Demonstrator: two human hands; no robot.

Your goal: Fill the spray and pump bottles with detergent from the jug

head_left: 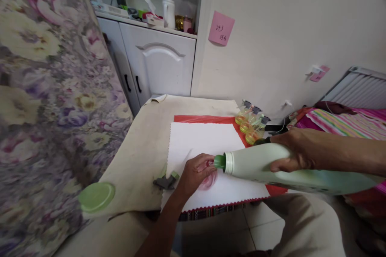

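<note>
My right hand (289,150) is wrapped round a large pale green jug-like bottle (256,162), tipped nearly on its side. Its green pouring spout (219,162) meets the neck of a small transparent pinkish bottle (208,181). That small bottle stands on a white sheet (205,136), with the fingers of my left hand (196,170) closed round its neck. Whether liquid is flowing cannot be made out. Left of my left hand lies a grey and green spray head (165,180). A green round cap (97,196) rests at the table's left front edge.
Several small spray bottles (249,128) with yellow liquid stand at the back right, partly on a red sheet (202,119). A beige cloth (135,148) covers the table. Floral curtain (60,88) hangs at the left, a white cabinet (163,64) behind. My knee (310,221) is below the right side.
</note>
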